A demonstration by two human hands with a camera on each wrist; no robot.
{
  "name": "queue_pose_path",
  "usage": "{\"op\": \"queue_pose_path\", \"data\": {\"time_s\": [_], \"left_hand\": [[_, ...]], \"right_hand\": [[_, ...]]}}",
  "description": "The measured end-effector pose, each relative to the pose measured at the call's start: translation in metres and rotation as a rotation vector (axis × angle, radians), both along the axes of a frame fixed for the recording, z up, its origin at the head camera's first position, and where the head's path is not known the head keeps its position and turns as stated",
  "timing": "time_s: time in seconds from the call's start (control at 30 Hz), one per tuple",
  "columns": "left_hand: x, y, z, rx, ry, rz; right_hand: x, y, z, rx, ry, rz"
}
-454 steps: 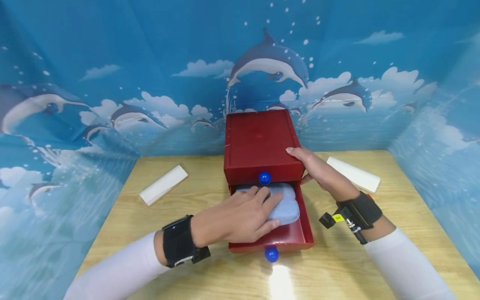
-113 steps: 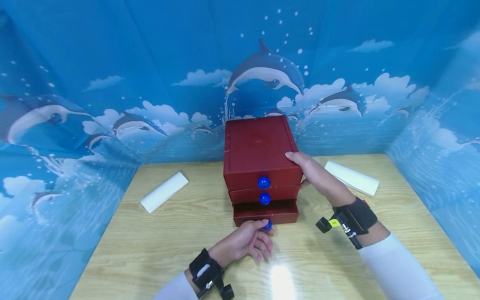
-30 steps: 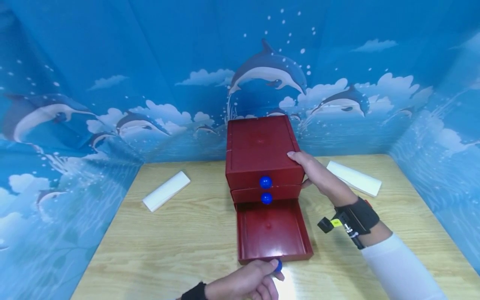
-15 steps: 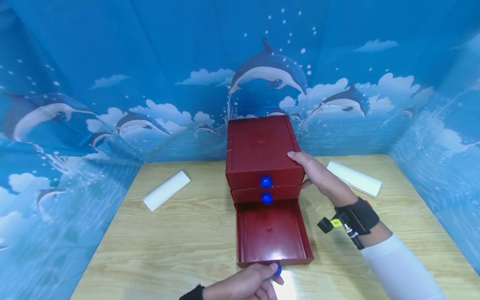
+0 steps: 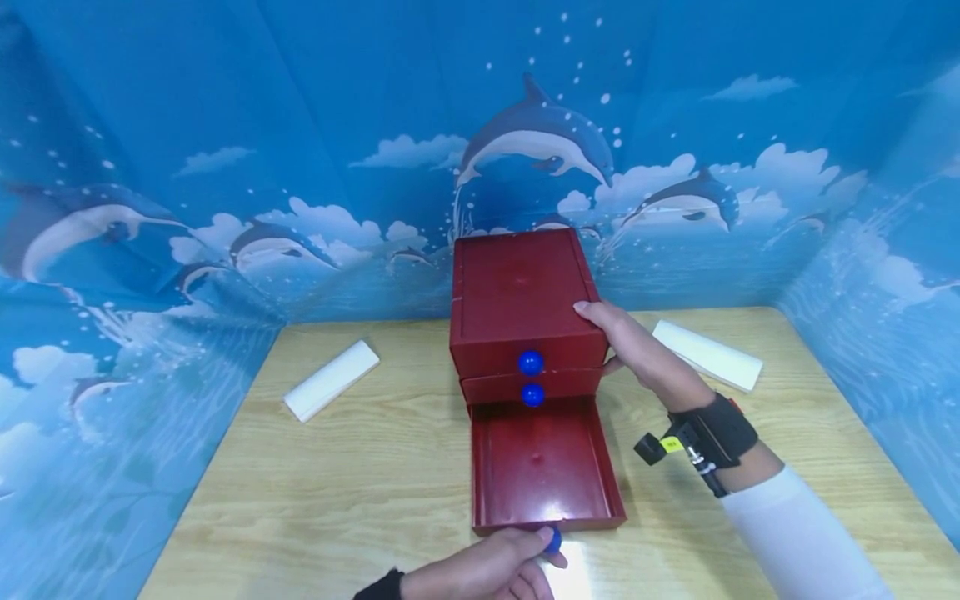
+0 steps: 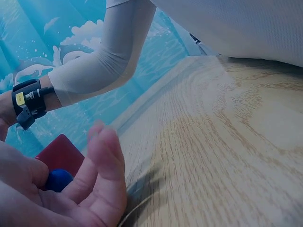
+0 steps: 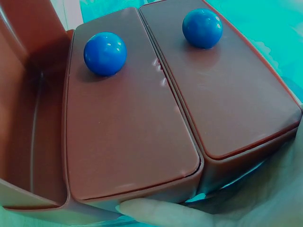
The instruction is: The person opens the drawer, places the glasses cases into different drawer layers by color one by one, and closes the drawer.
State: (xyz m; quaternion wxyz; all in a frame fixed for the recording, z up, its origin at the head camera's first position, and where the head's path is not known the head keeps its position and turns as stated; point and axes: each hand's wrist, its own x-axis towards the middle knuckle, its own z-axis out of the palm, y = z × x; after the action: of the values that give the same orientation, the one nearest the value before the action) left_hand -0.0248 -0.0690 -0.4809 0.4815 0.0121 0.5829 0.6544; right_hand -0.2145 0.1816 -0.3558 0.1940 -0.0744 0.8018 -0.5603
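A red three-drawer box (image 5: 521, 283) stands on the wooden table, its bottom drawer (image 5: 540, 467) pulled far out and bare inside. The upper two drawers are closed, each with a round blue knob (image 5: 531, 362). My left hand (image 5: 487, 567) pinches the bottom drawer's blue knob (image 5: 554, 540) between thumb and fingers; the left wrist view shows this knob (image 6: 58, 180) partly hidden by the hand. My right hand (image 5: 626, 337) grips the box's right side, thumb on the top edge. In the right wrist view, one finger (image 7: 161, 212) lies along the side of the middle drawer.
A white flat oblong object (image 5: 332, 380) lies on the table left of the box. Another white oblong (image 5: 707, 356) lies to the right, behind the right forearm. A blue dolphin-print cloth (image 5: 360, 125) hangs behind and around the table.
Earlier, the left hand reached into the open middle drawer, on a blue-grey padded item. That drawer was then closed, and the left hand drew the bottom drawer out; little has moved in the last second.
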Motion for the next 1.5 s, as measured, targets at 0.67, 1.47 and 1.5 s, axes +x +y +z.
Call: {"op": "queue_pose_path", "data": {"time_s": [0.67,1.47,1.5], "left_hand": [[0.008,-0.018,0.037,0.027,-0.069,-0.217],[-0.027,-0.069,0.114,-0.655,1.578,-0.107],[-0.029,-0.072,0.114,-0.665,1.666,-0.073]], "right_hand": [[0.001,0.000,0.000,0.002,-0.006,0.011],[0.001,0.001,0.000,-0.009,0.001,0.022],[0.001,0.002,0.001,-0.014,0.004,0.027]]}}
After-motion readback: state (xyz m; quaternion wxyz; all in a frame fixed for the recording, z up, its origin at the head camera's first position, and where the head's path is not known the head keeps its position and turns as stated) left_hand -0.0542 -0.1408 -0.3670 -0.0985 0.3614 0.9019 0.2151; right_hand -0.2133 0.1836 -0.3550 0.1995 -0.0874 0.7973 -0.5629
